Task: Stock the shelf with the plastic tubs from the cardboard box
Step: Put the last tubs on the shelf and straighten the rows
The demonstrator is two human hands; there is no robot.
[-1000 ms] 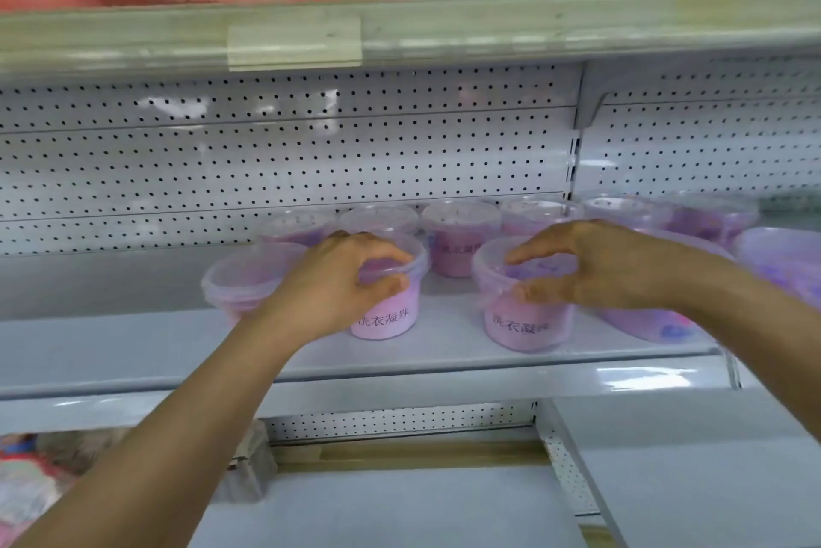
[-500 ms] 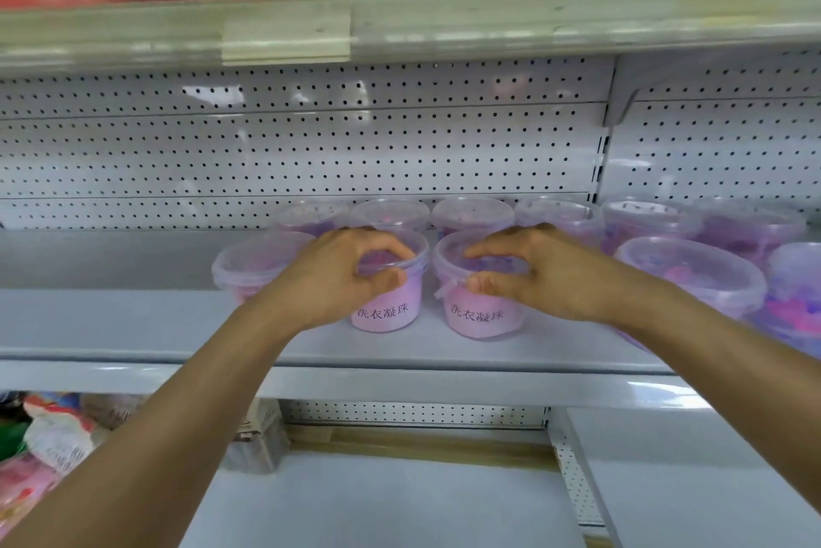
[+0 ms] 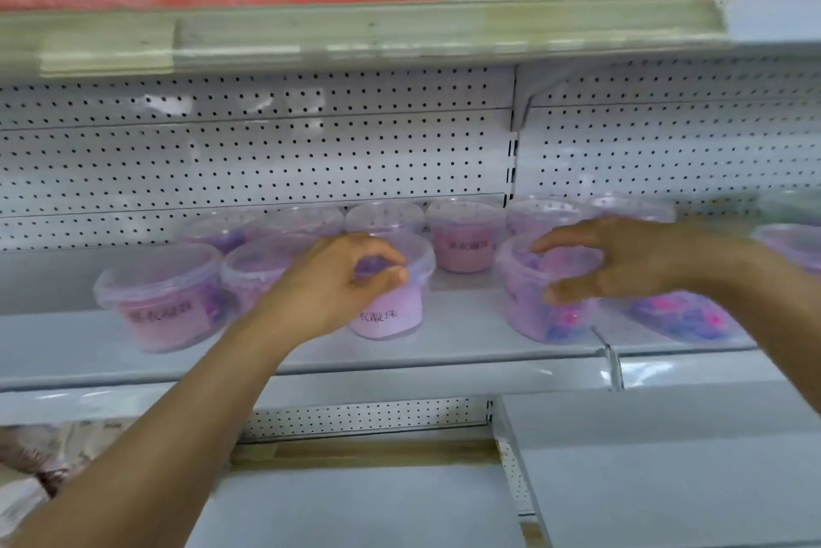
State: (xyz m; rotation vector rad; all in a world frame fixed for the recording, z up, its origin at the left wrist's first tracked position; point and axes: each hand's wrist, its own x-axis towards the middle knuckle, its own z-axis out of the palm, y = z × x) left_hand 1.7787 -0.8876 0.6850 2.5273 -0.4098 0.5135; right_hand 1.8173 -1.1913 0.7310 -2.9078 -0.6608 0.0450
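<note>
1. Under the left hand (image 3: 337,281), on the grey shelf (image 3: 444,343), stands a pink tub (image 3: 391,307); thumb and fingers curl round its lid rim, gripping it.
2. Under the right hand (image 3: 622,263) sits another tub (image 3: 533,312); the fingers are spread in a loose arc over its lid, and whether they touch it cannot be told.
3. Left of the left hand stand two more tubs, the nearest (image 3: 164,303) well apart from it.
4. Behind both hands a back row of tubs (image 3: 462,236) lines the pegboard wall (image 3: 266,156).
</note>
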